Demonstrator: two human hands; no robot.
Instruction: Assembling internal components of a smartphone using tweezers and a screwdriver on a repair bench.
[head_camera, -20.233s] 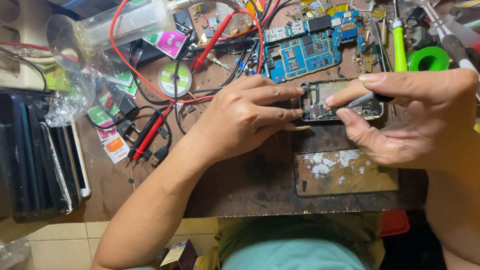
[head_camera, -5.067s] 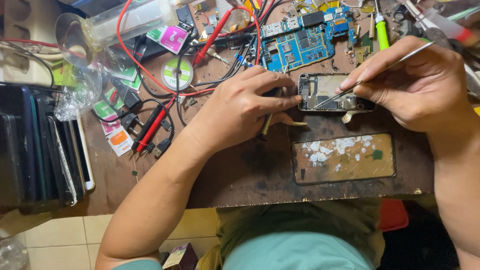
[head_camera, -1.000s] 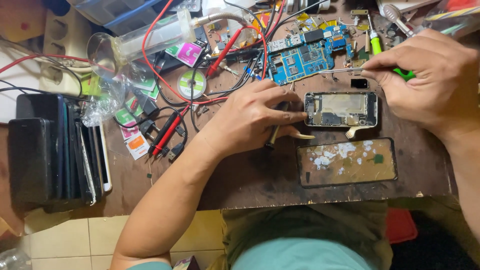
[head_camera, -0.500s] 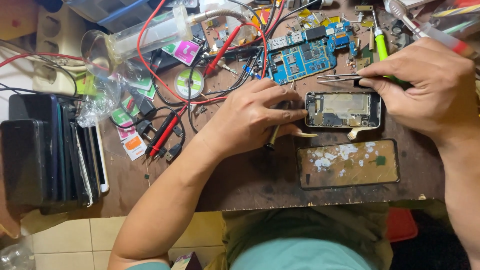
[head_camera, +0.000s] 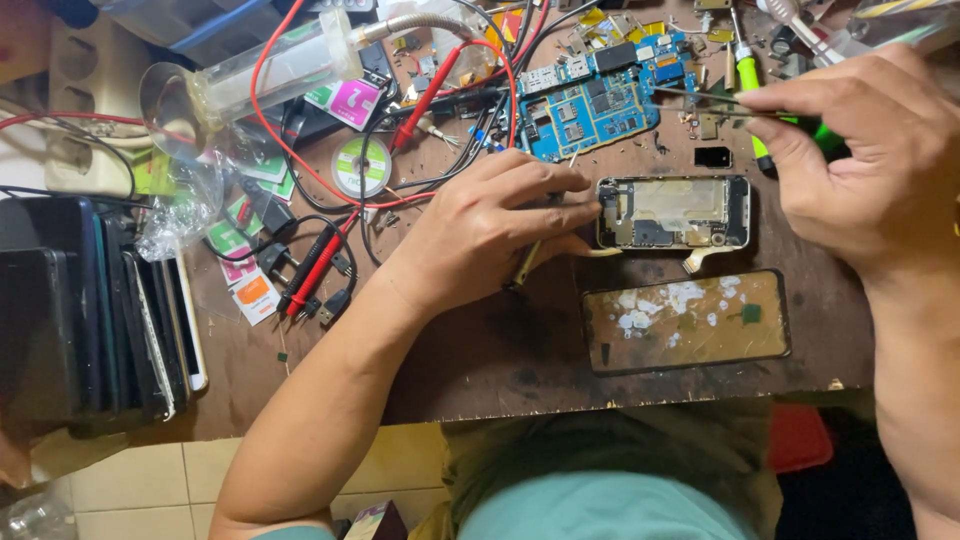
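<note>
An opened phone frame lies on the brown workbench. My left hand rests at its left end, fingertips pressing the frame's edge, with a thin yellowish stick tucked under the fingers. My right hand hovers above and right of the frame, pinching metal tweezers that point left over a blue circuit board. A small black chip lies just above the frame. A detached phone back panel with white glue patches lies below the frame.
Red and black probe leads, cables, a round solder reel, a clear plastic tube and small packets crowd the upper left. A stack of phones stands at the left. A green-handled screwdriver lies at the top right.
My right hand has lifted the tweezers off the phone frame and moved up and right, over the blue board. My left hand has stayed on the frame's left end.
</note>
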